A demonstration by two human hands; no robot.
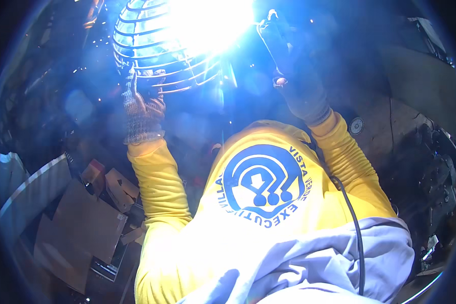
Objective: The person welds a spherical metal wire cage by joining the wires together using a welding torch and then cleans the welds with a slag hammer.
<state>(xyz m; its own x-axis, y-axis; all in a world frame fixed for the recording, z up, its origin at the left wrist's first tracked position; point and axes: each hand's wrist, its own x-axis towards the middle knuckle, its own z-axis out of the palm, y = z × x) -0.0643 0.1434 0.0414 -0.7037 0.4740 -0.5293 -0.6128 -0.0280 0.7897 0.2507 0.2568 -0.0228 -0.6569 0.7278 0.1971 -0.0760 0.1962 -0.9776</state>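
A rounded cage of metal wire rings [152, 61] is at the upper middle, its right part lost in a blinding white-blue welding glare. My left hand [144, 109], in a knitted work glove, grips the lower left wires with its fingers closed. To the right of the glare my gloved right hand [301, 93] is closed around a welding electrode holder [274, 40], whose tip points up toward the light. A bare fingertip shows through that glove. The rod and the spot where it meets the wire are hidden by the brightness.
Sparks scatter around the cage. A black cable [357, 228] runs over my right sleeve. Cardboard pieces [81, 228] and scraps lie at the lower left. A small round disc [356, 125] lies right of my right wrist. Dark clutter fills the right side.
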